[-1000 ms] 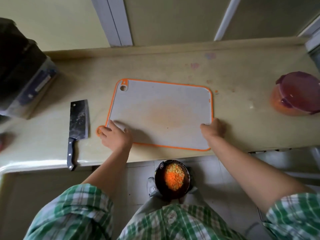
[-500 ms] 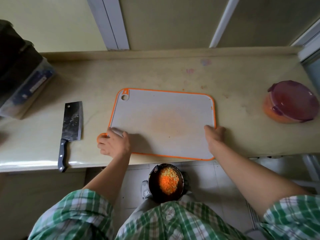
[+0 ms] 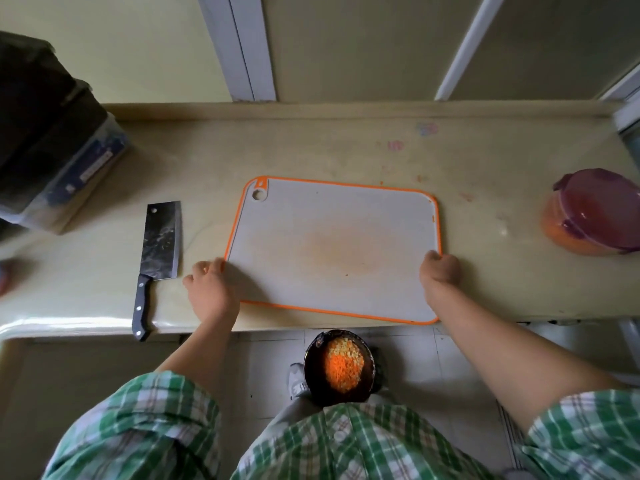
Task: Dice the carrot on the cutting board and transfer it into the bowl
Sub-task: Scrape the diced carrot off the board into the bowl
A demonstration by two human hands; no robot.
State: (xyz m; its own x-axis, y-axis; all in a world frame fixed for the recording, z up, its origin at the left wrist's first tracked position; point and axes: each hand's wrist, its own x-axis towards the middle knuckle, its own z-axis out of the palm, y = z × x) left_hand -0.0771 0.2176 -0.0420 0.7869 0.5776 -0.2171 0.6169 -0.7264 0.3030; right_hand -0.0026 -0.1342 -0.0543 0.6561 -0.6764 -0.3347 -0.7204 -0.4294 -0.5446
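**Down below the counter edge, your carrot is in the bowl**

Right in front of your waist sits the diced carrot, a heap of orange with paler bits at its far side, inside the dark bowl. The bowl is lower than the counter, with floor tiles and a shoe beside it, and I can't tell what carries it.

Up on the counter, the cutting board shows no pieces, only an orange stain at its middle. By my reading the dicing and the transfer are done!

Now the hands. Your left hand has its fingers curled at the board's left edge, near the close corner, gripping it as far as I can see. Your right hand is bunched tight on the right edge, holding it too. So you have the board by both short ends, its long axis running left to right across you.

Here's the relation that matters: the bowl lies toward you from the board's near long edge, between your two forearms, a shade closer to the right one. Any reach for it goes back and down, not forward.

Off to your left the cleaver lies flat, handle toward you and poking over the counter's edge, so mind that elbow. Far right sits a lidded orange container, well apart from the board
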